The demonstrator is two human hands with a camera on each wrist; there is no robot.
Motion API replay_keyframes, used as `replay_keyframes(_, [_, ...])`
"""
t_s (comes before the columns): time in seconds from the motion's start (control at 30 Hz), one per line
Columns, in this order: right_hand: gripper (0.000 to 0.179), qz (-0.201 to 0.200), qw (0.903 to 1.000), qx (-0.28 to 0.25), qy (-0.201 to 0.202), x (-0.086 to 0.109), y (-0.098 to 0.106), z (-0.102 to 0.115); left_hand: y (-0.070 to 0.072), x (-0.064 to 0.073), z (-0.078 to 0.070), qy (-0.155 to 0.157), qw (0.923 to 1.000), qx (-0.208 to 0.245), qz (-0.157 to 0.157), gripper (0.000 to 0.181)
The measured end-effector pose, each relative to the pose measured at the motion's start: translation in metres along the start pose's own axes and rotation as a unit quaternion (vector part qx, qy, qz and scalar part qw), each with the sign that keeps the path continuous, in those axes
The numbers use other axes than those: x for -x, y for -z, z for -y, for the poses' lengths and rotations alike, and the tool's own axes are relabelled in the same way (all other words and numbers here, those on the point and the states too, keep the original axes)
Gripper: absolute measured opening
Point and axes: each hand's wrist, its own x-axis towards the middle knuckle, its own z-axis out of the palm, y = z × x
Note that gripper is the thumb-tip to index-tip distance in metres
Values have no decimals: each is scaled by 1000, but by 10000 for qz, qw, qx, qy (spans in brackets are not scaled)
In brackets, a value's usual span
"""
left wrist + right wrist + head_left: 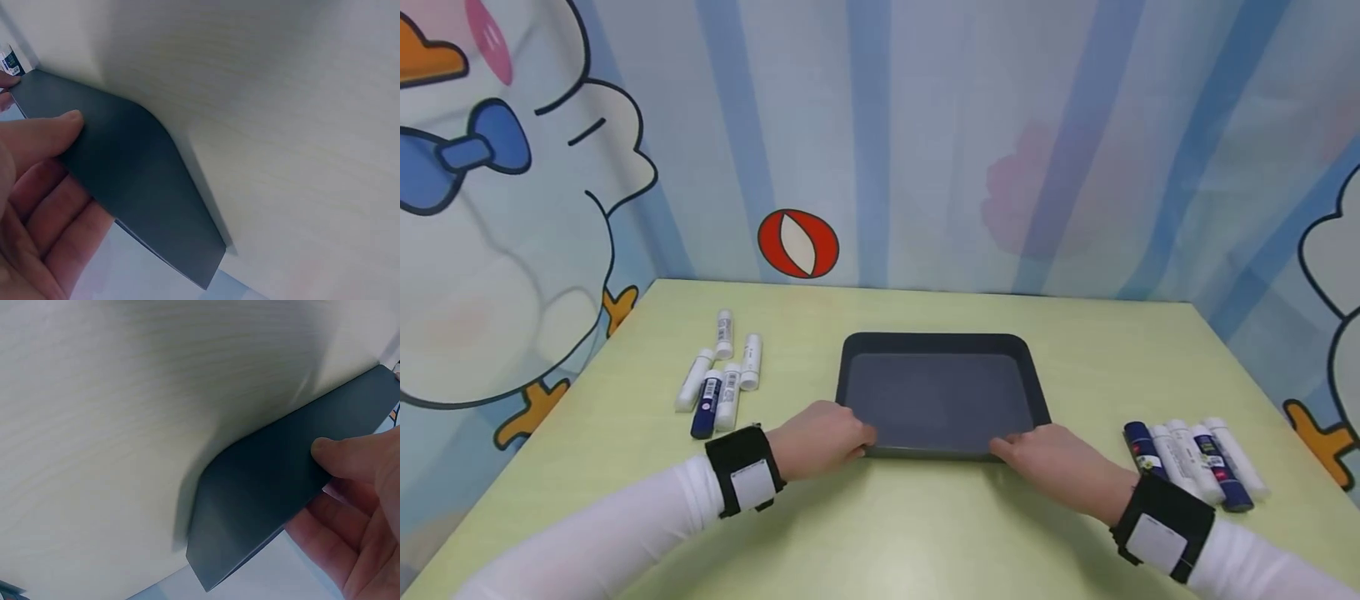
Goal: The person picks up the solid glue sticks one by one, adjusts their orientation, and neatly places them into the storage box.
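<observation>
A dark grey rectangular baking tray (940,400) lies on the table in the head view, with nothing in it. My left hand (820,439) pinches its near wall close to the left corner. Near the right corner, my right hand (1060,462) pinches the same wall. In the left wrist view, the thumb (53,134) presses the outer face of the tray wall (144,181), and the other fingers are on the far side of the rim. The right wrist view shows a matching hold, with the thumb (344,456) on the outside of the wall (256,494).
Several white glue sticks (751,362) and a dark blue one (706,406) lie loosely grouped on the left of the pale yellow table (925,533). On the right, more white glue sticks (1236,458) and two dark blue ones (1221,468) lie side by side, close to my right wrist.
</observation>
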Motion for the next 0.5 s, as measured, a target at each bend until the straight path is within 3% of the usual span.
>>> replay_keyframes(0.5, [18, -20, 9998, -194, -52, 3, 0, 2, 3, 2, -3, -34, 9999, 1, 121, 13])
